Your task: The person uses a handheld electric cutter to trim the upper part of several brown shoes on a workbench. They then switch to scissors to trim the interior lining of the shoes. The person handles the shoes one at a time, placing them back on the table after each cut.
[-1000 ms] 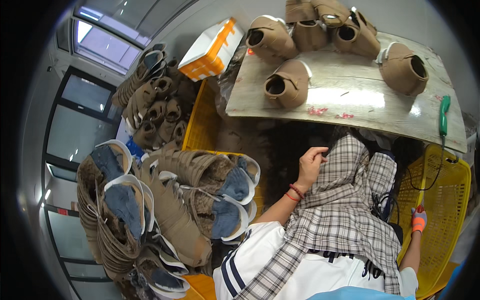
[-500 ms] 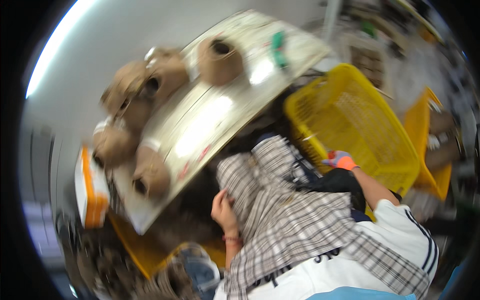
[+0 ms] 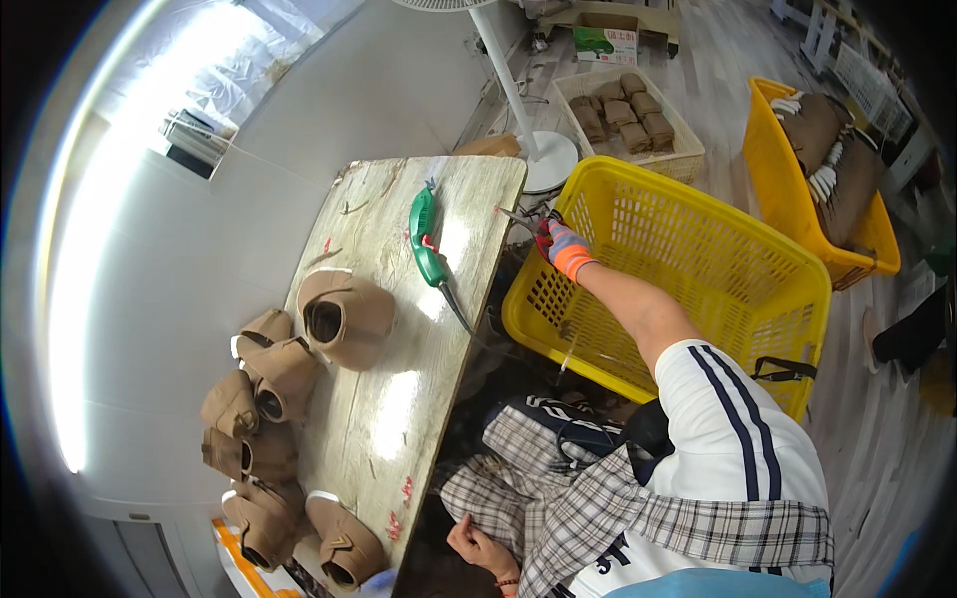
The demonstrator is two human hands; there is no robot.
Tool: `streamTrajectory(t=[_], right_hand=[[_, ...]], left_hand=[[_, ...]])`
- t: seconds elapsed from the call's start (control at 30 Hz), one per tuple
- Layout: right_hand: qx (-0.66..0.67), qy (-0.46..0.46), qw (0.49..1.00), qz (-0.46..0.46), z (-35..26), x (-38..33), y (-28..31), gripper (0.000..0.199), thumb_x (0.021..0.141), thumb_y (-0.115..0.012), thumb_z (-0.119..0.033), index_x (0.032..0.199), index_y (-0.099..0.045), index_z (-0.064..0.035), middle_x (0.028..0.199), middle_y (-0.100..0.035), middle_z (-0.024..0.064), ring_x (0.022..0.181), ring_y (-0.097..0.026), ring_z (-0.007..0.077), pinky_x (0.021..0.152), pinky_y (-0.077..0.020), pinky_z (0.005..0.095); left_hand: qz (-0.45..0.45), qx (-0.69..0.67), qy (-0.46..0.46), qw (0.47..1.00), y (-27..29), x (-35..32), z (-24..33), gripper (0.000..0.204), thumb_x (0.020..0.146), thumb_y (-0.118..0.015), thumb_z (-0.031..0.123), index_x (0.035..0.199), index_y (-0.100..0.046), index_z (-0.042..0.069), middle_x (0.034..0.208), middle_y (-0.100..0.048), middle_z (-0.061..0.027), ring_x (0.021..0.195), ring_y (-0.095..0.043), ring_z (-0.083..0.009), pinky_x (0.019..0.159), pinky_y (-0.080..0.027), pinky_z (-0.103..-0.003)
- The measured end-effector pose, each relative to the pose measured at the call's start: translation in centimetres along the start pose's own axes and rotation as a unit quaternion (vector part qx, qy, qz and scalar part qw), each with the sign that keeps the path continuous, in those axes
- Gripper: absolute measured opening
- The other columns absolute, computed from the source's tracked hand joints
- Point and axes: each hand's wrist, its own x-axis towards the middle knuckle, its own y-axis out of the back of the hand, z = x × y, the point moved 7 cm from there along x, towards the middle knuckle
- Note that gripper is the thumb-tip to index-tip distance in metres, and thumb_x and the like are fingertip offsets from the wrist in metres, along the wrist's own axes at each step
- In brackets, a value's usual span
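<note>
Bottom middle, the left hand [image 3: 478, 546] rests by the plaid cloth [image 3: 493, 503], fingers bent; whether it grips anything cannot be told. Higher, near the middle, the gloved right hand [image 3: 565, 244] grips scissors [image 3: 520, 218] by the edge of the table [image 3: 349, 429]. Using them seems the step; the next move calls for a firm hold. The yellow basket [image 3: 708, 209] sits beside. Farther, upper right, a cream crate [image 3: 658, 164] holds brown bundles [image 3: 623, 115]; an orange bin [image 3: 867, 267] holds brown pieces [image 3: 812, 135].

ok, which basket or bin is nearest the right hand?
The large yellow basket with perforated walls, beside the gloved right hand holding red-handled scissors. The orange-yellow bin of brown shoe uppers and cream crate of brown bundles stand farther off.
</note>
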Motion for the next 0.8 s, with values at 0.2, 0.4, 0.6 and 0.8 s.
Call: streamTrajectory(t=[0.2,0.4,0.6,0.8], right_hand=[[0.474,-0.135,0.870,-0.020,4.3,-5.5,2.5,0.023,0.087,-0.063,-0.023,0.101,-0.058,-0.0063,0.089,-0.065,0.0120,0.082,-0.064,0.0270,0.073,-0.0516,0.0377],[0.213,0.370,0.878,-0.216,-17.4,-22.0,15.9,0.028,0.077,-0.071,-0.030,0.092,-0.066,-0.0073,0.085,-0.065,0.0115,0.079,-0.064,0.0278,0.064,-0.0521,0.0374],[0.137,0.491,0.850,-0.132,-19.4,-25.6,14.9,0.019,0.080,-0.064,-0.025,0.087,-0.061,-0.0079,0.085,-0.062,0.0102,0.078,-0.062,0.0286,0.065,-0.0509,0.0370],[-0.197,0.298,0.934,-0.032,-7.6,-7.4,6.6,0.032,0.088,-0.055,-0.034,0.103,-0.065,-0.0077,0.110,-0.063,0.0140,0.110,-0.055,0.0311,0.093,-0.0431,0.0434]], left_hand=[[-0.050,-0.103,-0.042,0.992,-2.6,2.4,5.2,0.017,0.092,-0.048,-0.006,0.100,-0.063,-0.002,0.093,-0.053,-0.0090,0.074,-0.052,-0.0171,0.065,-0.045,-0.029],[-0.377,-0.369,0.007,0.850,-12.8,5.4,19.3,0.054,0.099,-0.048,0.028,0.143,-0.035,0.001,0.131,-0.050,-0.0156,0.111,-0.052,-0.0227,0.094,-0.044,-0.036],[-0.288,-0.484,0.151,0.812,-15.8,8.1,14.5,0.051,0.103,-0.034,0.036,0.138,-0.041,0.000,0.119,-0.057,-0.0186,0.102,-0.059,-0.0277,0.089,-0.050,-0.042],[-0.245,-0.559,0.250,0.752,-12.3,8.3,5.1,0.047,0.102,-0.038,0.036,0.137,-0.042,0.005,0.095,-0.063,-0.0110,0.088,-0.062,-0.0258,0.081,-0.054,-0.043]])
